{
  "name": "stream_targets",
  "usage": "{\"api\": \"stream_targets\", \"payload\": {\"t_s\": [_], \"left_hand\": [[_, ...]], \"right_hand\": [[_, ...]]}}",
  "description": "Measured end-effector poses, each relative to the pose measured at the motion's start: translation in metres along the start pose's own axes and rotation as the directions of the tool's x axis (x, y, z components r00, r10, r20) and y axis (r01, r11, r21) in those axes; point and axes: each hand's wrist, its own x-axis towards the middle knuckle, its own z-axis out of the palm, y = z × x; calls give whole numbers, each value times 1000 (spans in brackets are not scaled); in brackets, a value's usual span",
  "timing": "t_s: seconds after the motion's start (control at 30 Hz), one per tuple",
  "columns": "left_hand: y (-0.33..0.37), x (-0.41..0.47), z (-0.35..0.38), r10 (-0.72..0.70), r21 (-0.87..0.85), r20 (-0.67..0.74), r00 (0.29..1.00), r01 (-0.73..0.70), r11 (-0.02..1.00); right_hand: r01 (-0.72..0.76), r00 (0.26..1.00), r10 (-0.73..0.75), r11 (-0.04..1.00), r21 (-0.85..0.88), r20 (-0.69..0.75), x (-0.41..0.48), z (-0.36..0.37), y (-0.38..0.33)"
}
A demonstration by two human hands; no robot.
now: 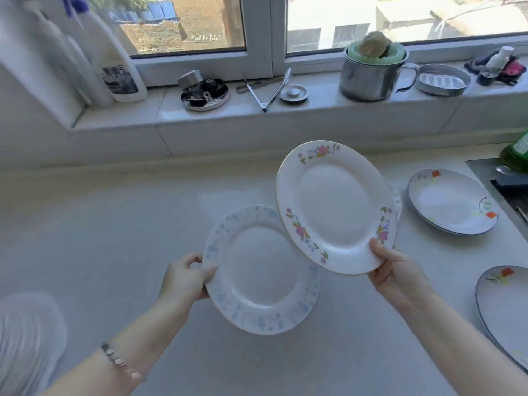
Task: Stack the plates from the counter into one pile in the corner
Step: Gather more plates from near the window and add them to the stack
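My left hand [187,277] pinches the left rim of a white plate with pale blue flowers [261,270], held above the counter. My right hand [395,271] grips the lower right rim of a white plate with pink flowers [335,207], tilted up, its lower left edge overlapping the blue plate. Two more plates lie on the counter at the right: a blue-rimmed plate with orange flowers [453,205] and another like it [505,307], cut off by the frame's edge.
The pale counter [114,238] stretches left toward the corner. On the windowsill [314,110] stand a white bottle [114,61], a metal mug [368,75], tongs [274,92] and small metal dishes. A sink edge [497,178] and green bottle [517,150] sit far right.
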Motion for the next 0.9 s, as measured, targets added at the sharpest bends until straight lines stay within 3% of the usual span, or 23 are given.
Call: {"api": "stream_targets", "payload": {"t_s": [0.23, 0.43, 0.63, 0.9], "left_hand": [[-18, -9, -203, -8, -204, -298, 955, -56, 977], [-66, -31, -348, -135, -371, -421, 897, -34, 928], [-109, -35, -429, -252, -513, -392, 885, 17, 858], [-144, -14, -456, -312, -604, -301, 901, 73, 793]], "right_hand": [[-113, 977, 138, 981, -156, 163, -16, 126, 107], [-164, 937, 242, 942, -293, 254, -32, 221, 201], [-174, 892, 315, 901, -396, 325, -52, 281, 265], [-146, 899, 327, 850, -505, 290, -58, 301, 292]]}}
